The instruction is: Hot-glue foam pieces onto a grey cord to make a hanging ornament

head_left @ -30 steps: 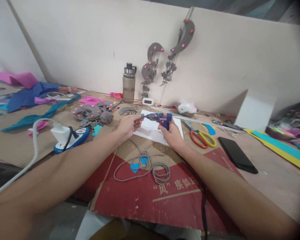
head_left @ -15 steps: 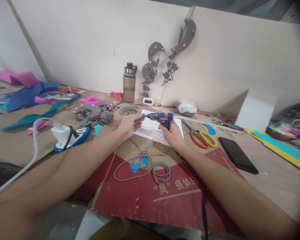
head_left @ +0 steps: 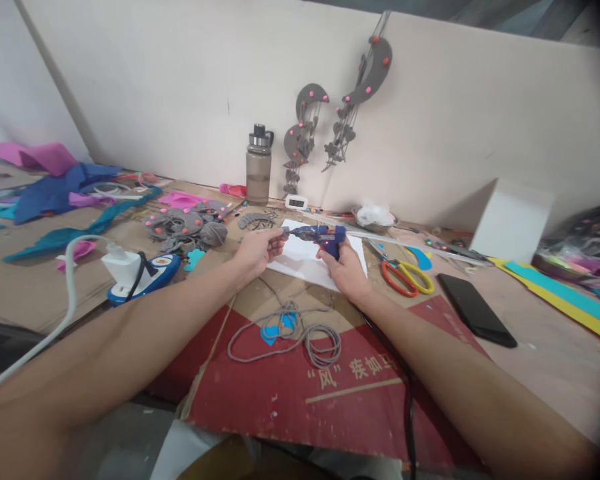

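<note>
My right hand (head_left: 349, 268) is wrapped round the handle of a blue glue gun (head_left: 325, 235), its nozzle pointing left. A clear glue stick (head_left: 405, 244) sticks out of the gun's back toward the right. Between the fingertips of my left hand (head_left: 260, 252) is a small grey piece (head_left: 285, 231), right at the nozzle tip; its shape is too small to make out. White paper (head_left: 305, 263) lies beneath both hands. Closer to me, a loose coil of grey cord (head_left: 323, 347) rests on the red and brown cardboard (head_left: 260, 393), partly over blue cut-outs (head_left: 270, 335).
Scissors (head_left: 405, 279) and a black phone (head_left: 475, 310) lie to the right. A bottle (head_left: 259, 167) and small clock (head_left: 296, 202) stand by the wall. Grey crescent ornaments (head_left: 375, 70) hang there. Leftward are a power strip (head_left: 145, 280), grey felt pieces (head_left: 180, 227) and coloured felt scraps (head_left: 60, 193).
</note>
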Available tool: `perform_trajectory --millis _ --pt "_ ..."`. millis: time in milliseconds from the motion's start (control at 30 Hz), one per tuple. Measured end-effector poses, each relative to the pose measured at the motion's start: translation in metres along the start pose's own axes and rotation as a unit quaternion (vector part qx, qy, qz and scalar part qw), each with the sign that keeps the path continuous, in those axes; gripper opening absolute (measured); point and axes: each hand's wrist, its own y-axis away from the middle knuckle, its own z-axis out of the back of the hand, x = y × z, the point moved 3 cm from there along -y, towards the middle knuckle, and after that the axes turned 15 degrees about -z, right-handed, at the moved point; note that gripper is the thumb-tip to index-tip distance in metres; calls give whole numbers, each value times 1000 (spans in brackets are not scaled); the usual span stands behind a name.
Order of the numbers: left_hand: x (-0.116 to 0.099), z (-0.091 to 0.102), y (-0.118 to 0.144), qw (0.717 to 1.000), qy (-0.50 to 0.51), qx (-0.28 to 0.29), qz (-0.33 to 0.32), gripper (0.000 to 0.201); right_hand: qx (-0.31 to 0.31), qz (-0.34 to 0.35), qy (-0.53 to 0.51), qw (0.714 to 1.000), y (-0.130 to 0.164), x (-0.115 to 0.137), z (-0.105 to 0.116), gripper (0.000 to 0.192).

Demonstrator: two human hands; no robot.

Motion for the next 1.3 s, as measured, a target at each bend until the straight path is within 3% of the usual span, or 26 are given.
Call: perform_trajectory --millis 1067,1300 --pt "-1 -1 2 1000 -2 6 0 6 2 -1 3 1000 0 0 1 28" --pt "2 5 -5 1000 14 -13 -11 6 -47 8 39 998 1 2 4 34"
